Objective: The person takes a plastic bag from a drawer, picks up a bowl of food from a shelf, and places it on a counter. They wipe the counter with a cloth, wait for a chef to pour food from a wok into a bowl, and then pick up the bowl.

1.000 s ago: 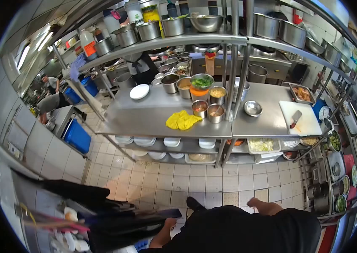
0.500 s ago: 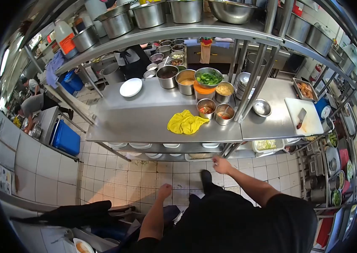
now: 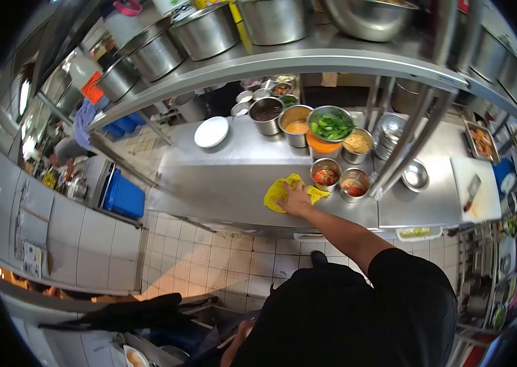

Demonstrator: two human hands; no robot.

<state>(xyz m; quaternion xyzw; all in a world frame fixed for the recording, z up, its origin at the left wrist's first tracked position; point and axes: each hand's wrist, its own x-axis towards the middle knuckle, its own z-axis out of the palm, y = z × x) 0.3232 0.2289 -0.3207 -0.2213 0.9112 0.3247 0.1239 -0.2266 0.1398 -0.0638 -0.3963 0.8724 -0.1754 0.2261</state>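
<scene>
My right hand [image 3: 297,199] rests on a crumpled yellow cloth [image 3: 275,197] on the steel counter [image 3: 222,189]. Its fingers are spread over the cloth. Just beyond them stand two steel pots, one with chopped red food [image 3: 326,177] and one with red sauce [image 3: 354,191], each with something slim leaning in it. Low in the view, my left hand [image 3: 244,331] hangs beside my body, its fingers mostly hidden. A white plate [image 3: 211,132] sits at the counter's left rear.
Behind the cloth are a bowl of green vegetables [image 3: 330,125] and several pots. A knife [image 3: 472,192] lies on a white cutting board [image 3: 480,208] at the right. Overhead runs a steel shelf [image 3: 258,63] with large pots, its posts [image 3: 414,144] rising from the counter.
My right hand has moved from above the floor onto the yellow cloth. My left hand has dropped back towards my body. The view has come closer to the counter.
</scene>
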